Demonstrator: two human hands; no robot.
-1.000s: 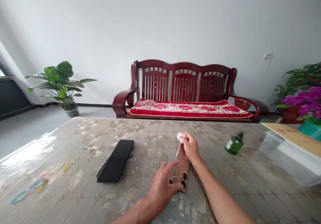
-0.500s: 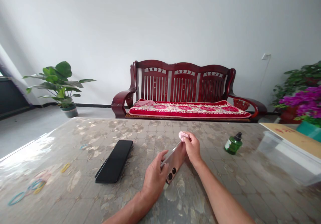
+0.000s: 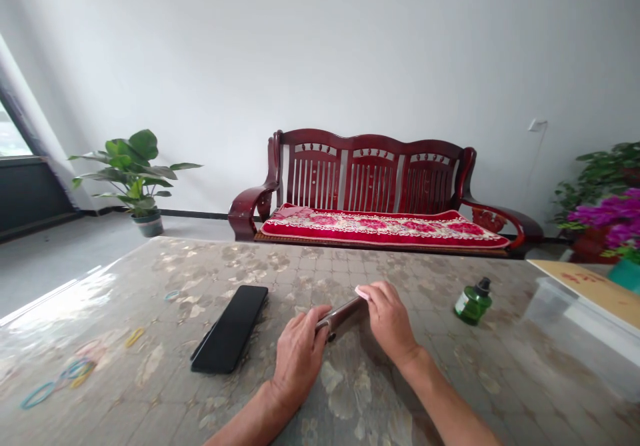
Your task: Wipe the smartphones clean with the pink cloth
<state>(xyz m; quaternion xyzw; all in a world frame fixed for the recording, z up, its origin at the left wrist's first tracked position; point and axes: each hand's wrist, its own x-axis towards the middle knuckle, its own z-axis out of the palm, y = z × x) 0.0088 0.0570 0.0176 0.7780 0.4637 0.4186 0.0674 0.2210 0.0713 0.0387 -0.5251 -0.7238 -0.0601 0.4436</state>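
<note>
My left hand [image 3: 301, 347] is closed around the near end of a smartphone [image 3: 346, 314], which is tilted so that mostly its edge faces me. Part of a dark camera lens shows beside my left fingers. My right hand [image 3: 390, 318] pinches a small white and pink cloth [image 3: 361, 291] against the phone's far end. Most of the cloth is hidden by the fingers. Left of my hands, a second, black phone [image 3: 231, 329] lies flat on the table [image 3: 240, 403].
A green pump bottle [image 3: 473, 303] stands to the right, near a clear plastic box [image 3: 565, 326] with a tan folder [image 3: 590, 289] on top. Rubber bands [image 3: 75, 373] lie at the left. Behind the table is a wooden bench [image 3: 370, 173] with a red cushion.
The phone has turned from showing its back and camera lenses to lying more edge-on. My right hand with the cloth has moved slightly down. The view has shifted a little.
</note>
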